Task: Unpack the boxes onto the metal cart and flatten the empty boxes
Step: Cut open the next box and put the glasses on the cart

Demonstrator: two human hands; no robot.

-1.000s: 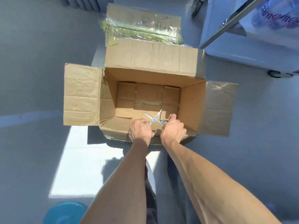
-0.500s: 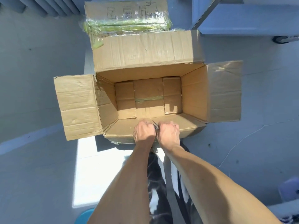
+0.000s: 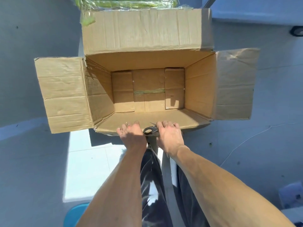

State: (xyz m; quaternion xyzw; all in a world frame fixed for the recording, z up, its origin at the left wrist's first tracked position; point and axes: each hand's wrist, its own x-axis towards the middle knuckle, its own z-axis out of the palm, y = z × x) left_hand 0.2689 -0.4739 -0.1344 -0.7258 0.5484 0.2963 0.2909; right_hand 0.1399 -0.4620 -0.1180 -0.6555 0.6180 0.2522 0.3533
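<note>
Floor [image 3: 32,161]: grey, with a sunlit pale patch just near-side of the cardboard box [image 3: 147,89], under the person's forearms. The box stands open-topped on the floor, all four flaps folded outward: far flap up and back, left and right flaps spread flat to either side, near flap bent toward the person. Interior holds nothing; bottom flaps closed, a strip of greenish tape [image 3: 149,91] across the centre seam. Beyond the box's far flap, touching or just behind it, a second carton wrapped in green plastic film [image 3: 124,1], only partly in frame. Right of the box and well apart, a dark caster wheel [image 3: 297,31] at the frame edge. Left hand [image 3: 132,134]: fingers curled over the near rim of the box, gripping the near flap. Right hand [image 3: 169,134]: likewise curled over the same rim, holding scissors [image 3: 150,130] against it; one dark handle loop shows between the two hands, blades mostly hidden.
</note>
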